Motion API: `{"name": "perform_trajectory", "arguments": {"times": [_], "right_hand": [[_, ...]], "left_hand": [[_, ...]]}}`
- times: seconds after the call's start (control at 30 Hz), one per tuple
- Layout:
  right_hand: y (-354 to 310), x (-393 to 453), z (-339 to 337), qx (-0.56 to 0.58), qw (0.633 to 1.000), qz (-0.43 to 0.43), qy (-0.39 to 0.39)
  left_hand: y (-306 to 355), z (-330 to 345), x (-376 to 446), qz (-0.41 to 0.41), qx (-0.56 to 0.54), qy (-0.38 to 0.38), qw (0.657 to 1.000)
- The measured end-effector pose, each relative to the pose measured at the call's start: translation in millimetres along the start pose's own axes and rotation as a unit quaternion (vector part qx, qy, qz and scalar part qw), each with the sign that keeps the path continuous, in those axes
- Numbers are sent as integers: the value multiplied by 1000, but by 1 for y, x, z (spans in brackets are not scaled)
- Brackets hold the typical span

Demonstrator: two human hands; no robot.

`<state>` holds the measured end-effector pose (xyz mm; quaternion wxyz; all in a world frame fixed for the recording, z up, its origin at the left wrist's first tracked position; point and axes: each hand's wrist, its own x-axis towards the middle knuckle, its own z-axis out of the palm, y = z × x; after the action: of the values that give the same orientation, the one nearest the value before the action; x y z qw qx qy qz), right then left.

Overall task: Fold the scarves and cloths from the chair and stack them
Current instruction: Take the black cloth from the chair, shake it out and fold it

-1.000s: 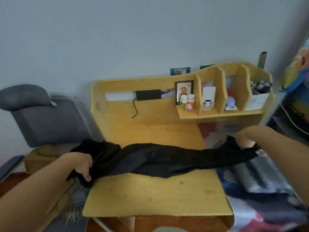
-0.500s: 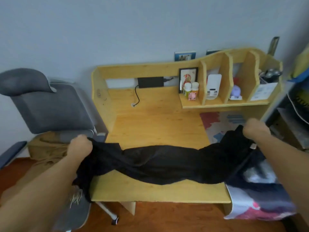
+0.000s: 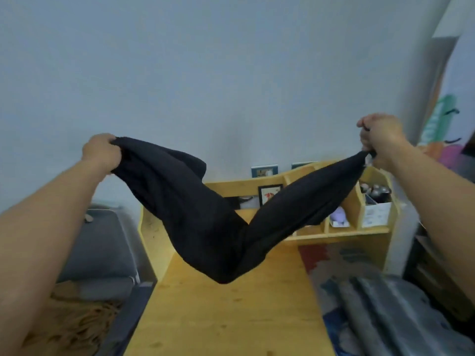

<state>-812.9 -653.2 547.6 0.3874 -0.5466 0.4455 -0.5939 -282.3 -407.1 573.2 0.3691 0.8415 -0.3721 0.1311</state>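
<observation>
Overhead, left hand (image 3: pixel 100 153) and right hand (image 3: pixel 380 136) each clench their fingers round an end of the black scarf (image 3: pixel 218 227), sagging above the counter (image 3: pixel 231 317).

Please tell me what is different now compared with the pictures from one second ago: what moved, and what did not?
Both hands rose and lifted the black scarf off the desk; it now hangs in the air, sagging in the middle. The left hand and right hand keep their grip on its two ends. The brown cloth on the chair and the grey cloths at the right stayed put.
</observation>
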Motion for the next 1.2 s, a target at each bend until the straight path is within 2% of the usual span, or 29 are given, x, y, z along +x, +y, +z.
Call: {"name": "perform_trajectory", "arguments": {"times": [0.03,0.07,0.1,0.13,0.17,0.23,0.33,0.4,0.47,0.57,0.67,0.73,0.87,0.93,1.03,1.1,1.17,1.2], "right_hand": [[13,4,-15,-218,974,-41,-42],[28,4,-29,-417,902,-68,-89],[42,-2,-42,-575,804,-77,-130],[56,-13,-55,-667,722,-85,-163],[75,-24,-68,-707,678,-80,-186],[114,-44,-90,-738,637,-38,-222],[176,-68,-122,-769,591,41,-241],[199,-88,-134,-788,572,48,-224],[215,-98,-135,-804,558,22,-204],[224,-109,-110,-790,581,10,-194],[238,-125,-67,-760,614,-35,-208],[246,-139,-35,-727,643,-54,-233],[264,-177,34,-660,677,-120,-304],[274,-191,62,-610,715,-173,-296],[270,-198,94,-551,762,-234,-248],[251,-202,109,-501,800,-263,-199],[229,-210,117,-435,834,-301,-154],[220,-215,119,-404,849,-310,-138]], "left_hand": [[-12,4,-7,41,87,-51,994],[-25,9,-18,75,173,-109,976],[-41,17,-28,96,246,-165,950],[-58,27,-40,105,308,-214,921],[-76,41,-53,121,360,-250,891],[-100,71,-89,161,427,-307,835],[-117,119,-156,175,445,-400,782],[-135,146,-191,171,397,-452,780],[-162,165,-210,143,317,-459,818],[-186,178,-218,66,221,-393,890],[-199,173,-207,25,195,-322,926],[-205,159,-192,11,213,-311,926],[-217,107,-153,14,377,-281,883],[-221,73,-120,35,425,-202,882],[-213,25,-59,51,402,-65,912],[-187,11,-37,23,296,22,955],[-138,16,-42,-26,60,79,995],[-113,25,-55,-37,-67,84,993]]}}
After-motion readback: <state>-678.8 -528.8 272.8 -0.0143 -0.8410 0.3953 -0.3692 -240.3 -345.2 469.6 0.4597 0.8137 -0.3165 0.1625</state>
